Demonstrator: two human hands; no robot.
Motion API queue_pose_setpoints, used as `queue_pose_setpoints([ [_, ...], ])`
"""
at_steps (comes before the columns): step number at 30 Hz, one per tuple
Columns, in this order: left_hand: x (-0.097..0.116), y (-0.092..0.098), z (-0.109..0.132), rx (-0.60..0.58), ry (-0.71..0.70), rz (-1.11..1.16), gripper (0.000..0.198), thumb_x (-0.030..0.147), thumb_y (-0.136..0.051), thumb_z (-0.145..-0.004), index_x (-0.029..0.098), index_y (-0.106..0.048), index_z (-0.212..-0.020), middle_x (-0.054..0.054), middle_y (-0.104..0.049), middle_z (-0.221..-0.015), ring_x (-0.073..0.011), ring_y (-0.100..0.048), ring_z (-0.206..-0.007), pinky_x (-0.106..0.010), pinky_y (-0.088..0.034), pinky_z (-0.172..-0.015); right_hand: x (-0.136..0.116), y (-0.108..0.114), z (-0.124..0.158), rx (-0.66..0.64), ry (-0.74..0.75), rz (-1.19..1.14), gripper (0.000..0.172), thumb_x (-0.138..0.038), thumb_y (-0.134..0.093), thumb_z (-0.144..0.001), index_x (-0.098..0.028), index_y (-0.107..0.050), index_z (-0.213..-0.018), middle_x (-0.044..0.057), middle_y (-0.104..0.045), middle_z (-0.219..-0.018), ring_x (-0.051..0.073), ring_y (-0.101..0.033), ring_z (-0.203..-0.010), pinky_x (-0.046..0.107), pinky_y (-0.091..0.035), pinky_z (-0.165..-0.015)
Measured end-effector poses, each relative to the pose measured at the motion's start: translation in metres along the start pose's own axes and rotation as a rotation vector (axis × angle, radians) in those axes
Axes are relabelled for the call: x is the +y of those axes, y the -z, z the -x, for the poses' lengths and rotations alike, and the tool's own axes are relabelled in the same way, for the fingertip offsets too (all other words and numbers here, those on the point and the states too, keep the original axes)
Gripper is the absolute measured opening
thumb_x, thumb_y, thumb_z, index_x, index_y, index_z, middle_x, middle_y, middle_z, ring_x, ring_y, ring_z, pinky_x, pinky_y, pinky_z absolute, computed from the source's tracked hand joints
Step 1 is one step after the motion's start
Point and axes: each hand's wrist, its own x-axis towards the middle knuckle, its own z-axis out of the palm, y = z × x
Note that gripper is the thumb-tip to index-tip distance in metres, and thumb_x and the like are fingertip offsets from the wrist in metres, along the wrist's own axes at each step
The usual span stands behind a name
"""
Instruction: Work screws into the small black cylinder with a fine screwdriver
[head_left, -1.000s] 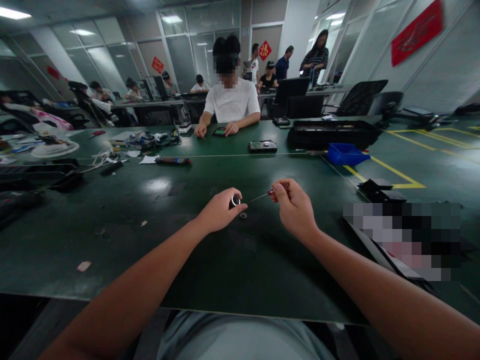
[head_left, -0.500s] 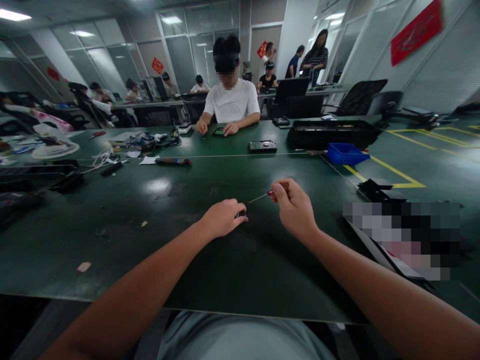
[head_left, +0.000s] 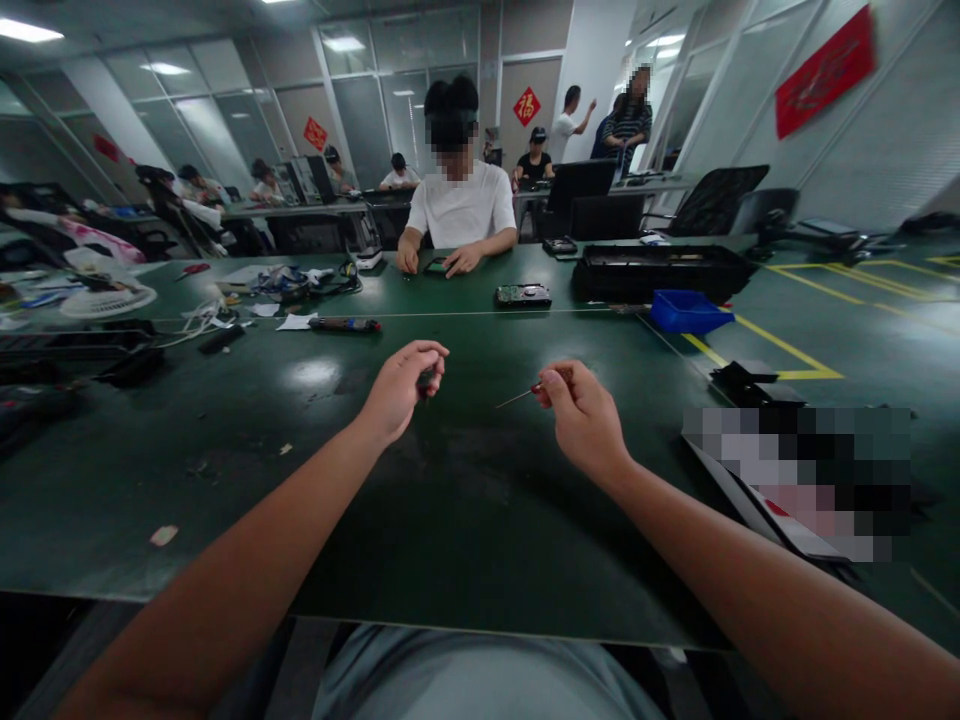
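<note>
Right hand (head_left: 589,420): I grip a slim, reddish-handled screwdriver with thin metal shaft (head_left: 516,398), pointing left over the dark green tabletop (head_left: 480,540). Left hand (head_left: 397,390) curled around a small dark piece (head_left: 426,380), mostly hidden in my grasp.

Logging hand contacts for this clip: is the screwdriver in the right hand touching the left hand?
Apart. The head view shows bare green tabletop between the tip of the screwdriver and the left hand.

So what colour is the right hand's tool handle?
The handle looks red where the right hand leaves it visible; head view.
</note>
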Motion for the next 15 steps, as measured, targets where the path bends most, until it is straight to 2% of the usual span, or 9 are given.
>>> queue_pose_setpoints([
  [2,0.011,0.014,-0.004,0.075,0.048,0.173,0.017,0.033,-0.063,-0.081,0.017,-0.058,-0.082,0.000,-0.051,-0.073,-0.0101,-0.047,-0.058,-0.022,-0.037,-0.050,0.000,0.000,0.000,-0.005,-0.006,0.003,0.021,-0.038,-0.045,-0.099,-0.023,-0.059,-0.093,0.002,-0.065,-0.076,0.019,-0.062,-0.073,0.034,-0.045,-0.070],
  [5,0.025,0.044,-0.007,0.212,0.142,0.247,0.018,0.030,-0.066,-0.081,0.016,-0.054,-0.079,0.001,-0.050,-0.070,-0.0096,-0.045,-0.055,-0.021,-0.037,-0.048,0.001,0.000,0.000,-0.016,-0.020,-0.012,0.021,-0.038,-0.045,-0.099,-0.022,-0.058,-0.092,0.002,-0.065,-0.078,0.019,-0.062,-0.074,0.035,-0.045,-0.070],
  [8,0.032,0.082,-0.005,0.364,0.196,0.208,0.009,0.023,-0.055,-0.088,0.015,-0.056,-0.084,0.002,-0.051,-0.069,-0.0092,-0.045,-0.053,-0.021,-0.036,-0.049,0.004,-0.001,-0.001,-0.030,-0.027,-0.033,0.022,-0.039,-0.045,-0.099,-0.022,-0.058,-0.093,0.003,-0.066,-0.079,0.019,-0.062,-0.074,0.035,-0.046,-0.070],
  [10,0.035,0.109,-0.001,0.457,0.197,0.158,0.014,0.019,-0.045,-0.093,0.014,-0.059,-0.091,0.001,-0.051,-0.070,-0.0093,-0.047,-0.055,-0.021,-0.037,-0.051,0.006,-0.002,-0.001,-0.034,-0.027,-0.044,0.023,-0.040,-0.046,-0.099,-0.022,-0.059,-0.093,0.002,-0.066,-0.078,0.019,-0.062,-0.074,0.034,-0.046,-0.070],
  [15,0.047,0.175,0.015,0.739,0.186,0.058,0.016,0.012,-0.045,-0.089,0.012,-0.060,-0.092,0.001,-0.050,-0.070,-0.0107,-0.044,-0.055,-0.023,-0.035,-0.050,0.008,-0.005,-0.001,-0.048,-0.016,-0.064,0.024,-0.042,-0.046,-0.098,-0.022,-0.058,-0.091,0.002,-0.066,-0.077,0.018,-0.063,-0.073,0.034,-0.046,-0.069],
])
